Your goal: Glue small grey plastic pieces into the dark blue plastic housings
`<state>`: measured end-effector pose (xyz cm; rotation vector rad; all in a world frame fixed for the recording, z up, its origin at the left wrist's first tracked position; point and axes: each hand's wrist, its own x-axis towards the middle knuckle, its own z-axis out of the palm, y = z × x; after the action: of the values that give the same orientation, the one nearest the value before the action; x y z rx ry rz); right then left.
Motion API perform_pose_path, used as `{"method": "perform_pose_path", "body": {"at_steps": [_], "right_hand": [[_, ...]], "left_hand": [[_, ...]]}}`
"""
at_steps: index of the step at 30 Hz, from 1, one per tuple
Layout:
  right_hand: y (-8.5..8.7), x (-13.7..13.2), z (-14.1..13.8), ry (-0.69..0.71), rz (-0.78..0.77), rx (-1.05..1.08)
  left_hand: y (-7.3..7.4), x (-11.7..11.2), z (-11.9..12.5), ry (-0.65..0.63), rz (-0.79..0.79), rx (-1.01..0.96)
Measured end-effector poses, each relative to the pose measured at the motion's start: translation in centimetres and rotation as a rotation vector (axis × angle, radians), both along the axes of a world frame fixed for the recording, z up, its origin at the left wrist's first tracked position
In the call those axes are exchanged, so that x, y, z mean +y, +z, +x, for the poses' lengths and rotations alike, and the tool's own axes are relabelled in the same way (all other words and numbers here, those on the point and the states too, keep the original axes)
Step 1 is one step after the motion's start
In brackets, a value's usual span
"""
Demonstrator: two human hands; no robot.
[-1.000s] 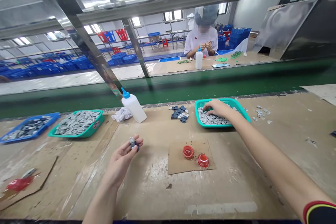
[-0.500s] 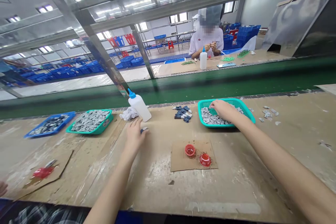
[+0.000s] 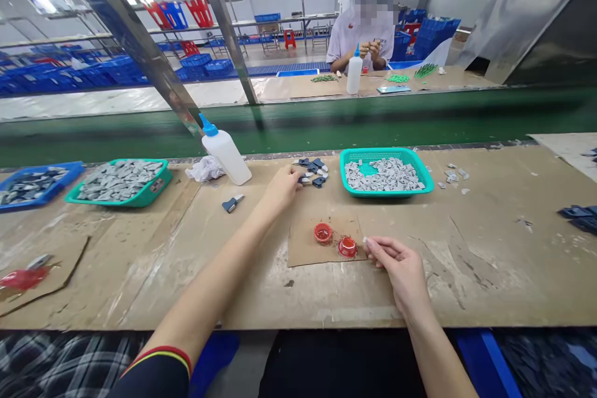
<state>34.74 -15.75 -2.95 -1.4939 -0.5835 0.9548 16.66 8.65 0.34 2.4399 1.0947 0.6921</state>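
My left hand (image 3: pixel 285 185) reaches to a small pile of dark blue pieces with pale tips (image 3: pixel 317 165). Its fingers close on a dark blue piece (image 3: pixel 303 180) at the pile's near left edge. Between finger and thumb, my right hand (image 3: pixel 396 264) pinches a small pale grey piece (image 3: pixel 365 240), just right of a red cup (image 3: pixel 347 247) with shiny liquid. A second red cup (image 3: pixel 323 233) stands beside it, both on a cardboard square (image 3: pixel 303 252). One dark blue piece with a grey tip (image 3: pixel 232 203) lies alone to the left.
A green basket of grey pieces (image 3: pixel 386 151) stands behind my right hand. Left are a leaning white bottle (image 3: pixel 227 154), crumpled tissue (image 3: pixel 205 168), another green basket (image 3: pixel 152 191) and a blue tray (image 3: pixel 77 171). A co-worker (image 3: pixel 361 37) sits across the green belt (image 3: pixel 298 124).
My left hand has moved right to the pile, and a dark blue piece now lies near the bottle. My right hand has come from the green basket to the red cups with a grey piece.
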Motion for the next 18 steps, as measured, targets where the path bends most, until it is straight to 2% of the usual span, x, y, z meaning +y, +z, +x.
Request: {"method": "perform_pose_path", "body": {"at_steps": [4,7,9,12,18], "right_hand": [[0.1,0.4,-0.7,0.041,0.03,0.042],[0.1,0.9,-0.9,0.055,0.023,0.05],[0.0,1.0,-1.0,0.048,0.013,0.042],[-0.3,1.1,-1.0,0.058,0.006,0.043],[-0.2,0.9,-1.0,0.074,0.025,0.039]], "left_hand": [[1.7,-4.2,-2.4,0.095,-0.018,-0.163],[2.5,-7.9,-3.6,0.17,-0.182,-0.516],[2.4,-10.2,-4.0,0.211,-0.334,-0.751],[1.7,-13.1,-4.4,0.296,-0.502,-0.948],[0.7,-16.3,-4.0,0.412,-0.745,-1.069]]}}
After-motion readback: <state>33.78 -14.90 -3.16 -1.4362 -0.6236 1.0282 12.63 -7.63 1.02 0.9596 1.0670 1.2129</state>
